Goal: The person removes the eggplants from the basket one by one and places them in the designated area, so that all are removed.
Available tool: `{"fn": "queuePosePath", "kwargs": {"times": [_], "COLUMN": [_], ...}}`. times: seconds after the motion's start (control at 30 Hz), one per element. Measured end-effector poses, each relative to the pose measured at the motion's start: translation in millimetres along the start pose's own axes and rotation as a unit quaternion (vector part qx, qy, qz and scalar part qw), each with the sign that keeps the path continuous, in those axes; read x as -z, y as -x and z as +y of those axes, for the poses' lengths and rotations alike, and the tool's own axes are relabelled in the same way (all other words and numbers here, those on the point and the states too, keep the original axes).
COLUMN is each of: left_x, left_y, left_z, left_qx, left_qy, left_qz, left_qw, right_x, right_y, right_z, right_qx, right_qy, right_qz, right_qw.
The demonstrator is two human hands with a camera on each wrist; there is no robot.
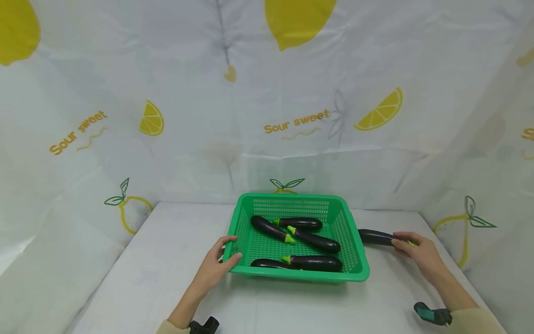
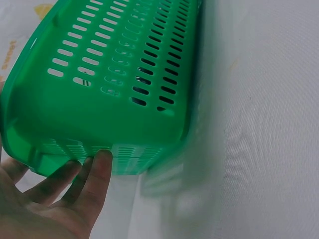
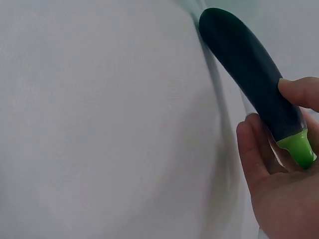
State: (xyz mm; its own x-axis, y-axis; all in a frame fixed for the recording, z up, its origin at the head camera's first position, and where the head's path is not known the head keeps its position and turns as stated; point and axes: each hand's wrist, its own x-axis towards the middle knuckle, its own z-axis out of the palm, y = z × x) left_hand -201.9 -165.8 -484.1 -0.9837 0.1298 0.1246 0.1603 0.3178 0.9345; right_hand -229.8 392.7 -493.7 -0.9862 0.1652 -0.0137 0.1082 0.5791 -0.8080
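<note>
A green plastic basket (image 1: pixel 300 275) stands on the white table with several dark eggplants (image 1: pixel 315 263) lying inside it. My left hand (image 1: pixel 213 264) grips the basket's left side near the front corner, thumb on the rim; the left wrist view shows its fingers (image 2: pixel 102 172) against the slotted wall. To the right of the basket, my right hand (image 1: pixel 421 255) holds another eggplant (image 1: pixel 375 237) near its green stem end. In the right wrist view this eggplant (image 3: pixel 244 59) points away from the palm, pinched between thumb and fingers.
The white table (image 1: pixel 167 260) reaches out on both sides of the basket. Behind it hangs a pale curtain (image 1: pixel 187 162) printed with lemons and lettering, also closing in the left and right sides.
</note>
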Motion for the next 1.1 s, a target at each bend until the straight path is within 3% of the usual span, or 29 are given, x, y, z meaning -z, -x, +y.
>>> {"fn": "queuePosePath", "kwargs": {"times": [0.23, 0.6, 1.1], "left_x": [0.0, -0.8, -0.6], "left_y": [1.0, -0.4, 0.7], "left_z": [4.4, 1.4, 3.0], "left_qx": [0.007, 0.001, 0.002], "left_qy": [0.007, 0.001, -0.001], "left_qz": [0.004, 0.004, 0.002], "left_qw": [0.9999, 1.0, 1.0], "right_x": [-0.2, -5.3, 6.6], "right_y": [-5.0, -8.7, 8.9], "right_z": [9.6, 14.5, -13.4], "right_qx": [0.018, 0.025, 0.089], "right_qy": [0.049, 0.073, 0.096], "right_qz": [0.002, 0.007, 0.019], "right_qw": [0.999, 0.997, 0.991]}}
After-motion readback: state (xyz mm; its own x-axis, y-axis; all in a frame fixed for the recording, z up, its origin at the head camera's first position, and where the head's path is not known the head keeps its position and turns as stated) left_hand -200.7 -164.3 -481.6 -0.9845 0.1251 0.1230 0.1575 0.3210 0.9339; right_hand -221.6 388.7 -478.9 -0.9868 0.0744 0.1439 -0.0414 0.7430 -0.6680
